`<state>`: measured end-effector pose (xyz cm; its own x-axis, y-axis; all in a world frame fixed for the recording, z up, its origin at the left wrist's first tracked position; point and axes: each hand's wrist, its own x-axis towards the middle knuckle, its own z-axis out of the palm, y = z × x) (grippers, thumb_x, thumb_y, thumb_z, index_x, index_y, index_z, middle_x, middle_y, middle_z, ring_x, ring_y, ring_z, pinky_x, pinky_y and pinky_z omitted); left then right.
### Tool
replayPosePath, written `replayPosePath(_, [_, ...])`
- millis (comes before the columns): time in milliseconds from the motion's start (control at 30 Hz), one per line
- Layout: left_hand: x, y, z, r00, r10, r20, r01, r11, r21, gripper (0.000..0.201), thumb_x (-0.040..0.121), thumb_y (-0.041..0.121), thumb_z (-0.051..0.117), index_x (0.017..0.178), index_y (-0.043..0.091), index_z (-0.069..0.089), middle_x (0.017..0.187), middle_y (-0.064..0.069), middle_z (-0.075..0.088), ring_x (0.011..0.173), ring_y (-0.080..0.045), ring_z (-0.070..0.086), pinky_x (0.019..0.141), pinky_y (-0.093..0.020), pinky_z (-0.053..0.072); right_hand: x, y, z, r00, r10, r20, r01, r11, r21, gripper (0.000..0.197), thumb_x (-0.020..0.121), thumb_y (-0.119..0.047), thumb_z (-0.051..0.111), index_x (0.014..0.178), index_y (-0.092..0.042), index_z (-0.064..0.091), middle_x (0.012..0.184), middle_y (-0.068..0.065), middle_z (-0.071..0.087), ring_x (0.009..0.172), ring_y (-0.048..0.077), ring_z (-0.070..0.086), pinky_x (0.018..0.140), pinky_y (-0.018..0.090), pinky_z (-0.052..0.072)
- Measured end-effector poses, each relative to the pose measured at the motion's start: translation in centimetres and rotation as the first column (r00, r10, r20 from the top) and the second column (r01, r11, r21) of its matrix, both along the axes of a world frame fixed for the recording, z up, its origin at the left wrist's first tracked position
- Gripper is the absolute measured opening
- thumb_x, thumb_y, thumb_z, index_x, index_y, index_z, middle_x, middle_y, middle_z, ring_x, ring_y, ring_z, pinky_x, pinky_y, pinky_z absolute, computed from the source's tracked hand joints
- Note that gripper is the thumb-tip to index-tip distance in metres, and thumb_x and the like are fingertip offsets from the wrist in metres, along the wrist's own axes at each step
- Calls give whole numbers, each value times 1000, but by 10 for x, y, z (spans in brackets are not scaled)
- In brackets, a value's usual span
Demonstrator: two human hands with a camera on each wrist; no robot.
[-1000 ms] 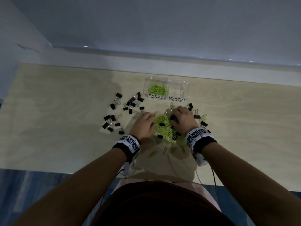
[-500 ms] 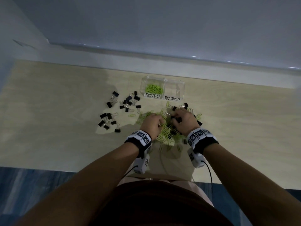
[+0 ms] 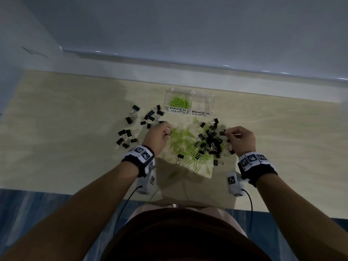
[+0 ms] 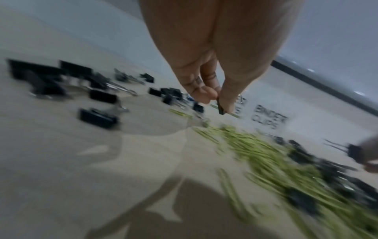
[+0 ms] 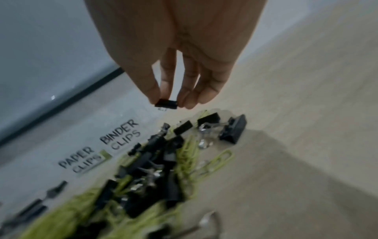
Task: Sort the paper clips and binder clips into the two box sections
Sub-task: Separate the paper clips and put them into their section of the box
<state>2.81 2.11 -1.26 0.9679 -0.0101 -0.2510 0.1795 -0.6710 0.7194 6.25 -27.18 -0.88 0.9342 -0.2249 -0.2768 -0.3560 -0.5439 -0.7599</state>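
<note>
Head-camera view: we see a person's 2 hands raised over a mixed heap of clips on a pale wooden table. The right hand pinches a black binder clip between thumb and fingertips, lifted clear of the heap, as the right wrist view confirms. The left hand pinches a small dark clip between thumb and forefinger; we see it in the blurred left wrist view, with a thin green strand beside it, though we cannot tell whether that strand is held.

Between the hands lie green paper clips tangled with a cluster of black binder clips. More binder clips sit scattered to the left, well apart from the heap.

Beyond the heap, near the table's far edge, stands a clear box with 2 sections. Its left section, labelled PAPER CLIPS, holds a small pile of green paper clips. Its right section carries the label BINDER CLIPS; we make out no clips in it.

Black wristbands bearing square markers circle both wrists.
</note>
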Motion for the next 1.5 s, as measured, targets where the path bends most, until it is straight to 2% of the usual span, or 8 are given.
replayPosePath(233, [11,59,-16,997,38,69,-57,952,301,24,85,0,58,108,6,57,106,-16,56,99,-33,54,84,-42,48,7,21,0,957,288,39,-226,823,-521,15,82,-25,64,92,-13,66,100,7,58,93,28,55,84,43,47])
replayPosePath(500, [-5,38,-20,996,-93,18,75,894,443,30,87,4,51,116,2,59,124,-14,50,114,-31,44,95,-42,43,26,106,16,665,714,-218,-706,507,-494,36,87,-15,54,123,-13,53,131,8,49,109,27,54,95,41,47])
replayPosePath(633, [-12,23,-22,978,-208,-18,177,780,600,24,84,6,56,107,4,62,124,-10,47,115,-30,38,90,-42,45,19,123,3,540,791,-287,-764,318,-561,44,84,-10,56,128,-18,50,133,10,45,112,29,50,97,43,42])
replayPosePath(767, [-18,13,-21,977,-204,-58,205,836,509,27,90,20,50,113,9,59,132,-10,40,124,-28,30,99,-44,40,2,120,-7,392,867,-307,-835,195,-515,53,79,-7,58,130,-18,48,139,5,39,115,28,48,96,41,40])
replayPosePath(933, [-9,5,-12,890,-422,-174,456,818,352,77,85,39,63,145,9,26,142,-16,26,132,-32,24,110,-43,31,10,112,-1,459,859,-228,-839,335,-429,55,69,-9,62,123,-16,55,126,4,42,107,25,44,95,39,45])
replayPosePath(1033, [0,2,-14,893,-419,-162,449,833,324,96,74,39,75,146,8,20,140,-15,29,133,-32,24,110,-42,31,12,116,3,432,852,-295,-860,291,-419,52,73,-30,69,121,-22,50,121,3,38,108,23,36,90,41,46])
replayPosePath(1267, [15,-9,-8,893,-432,-124,448,838,311,33,84,22,65,115,11,60,114,-8,56,107,-27,53,92,-37,45,7,112,-1,503,814,-291,-844,389,-369,43,79,-13,61,121,-16,52,107,11,51,99,33,53,82,42,49])
replayPosePath(1500, [26,-7,-2,875,-469,-124,483,822,302,23,89,16,56,109,7,63,108,-12,64,101,-28,58,82,-31,43,8,92,1,692,696,-194,-710,606,-358,15,83,-11,61,95,-4,65,99,14,63,91,28,60,74,25,39])
